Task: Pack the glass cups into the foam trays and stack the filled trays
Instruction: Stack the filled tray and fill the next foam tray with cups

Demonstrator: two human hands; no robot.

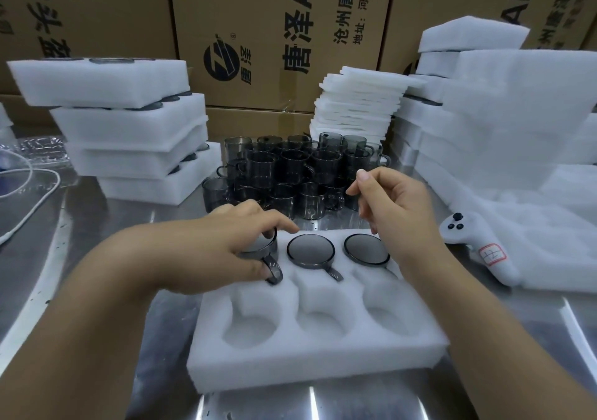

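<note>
Left hand (223, 245) sets a smoked glass cup (263, 253) into the foam tray (316, 358) on the steel worktop (97, 290).
Filled trays (129, 122) stack far left. The left fingers (274, 222) curl round the cup in the far-left pocket; two seated cups (310, 251) fill the pockets beside it. Loose cups (290, 174) crowd behind the tray. The right hand (397, 203) hovers with its fingers loosely curled, holding nothing. A white controller (475, 245) lies to the right.

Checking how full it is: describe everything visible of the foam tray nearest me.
The foam tray is a white, soft-looking rectangular block lying flat on the metal table. It has six round pockets with handle notches, in two rows of three. The near three are empty. The far row holds two seated dark glass cups, and the left hand holds a third cup at the far-left pocket, not yet fully down.
</note>
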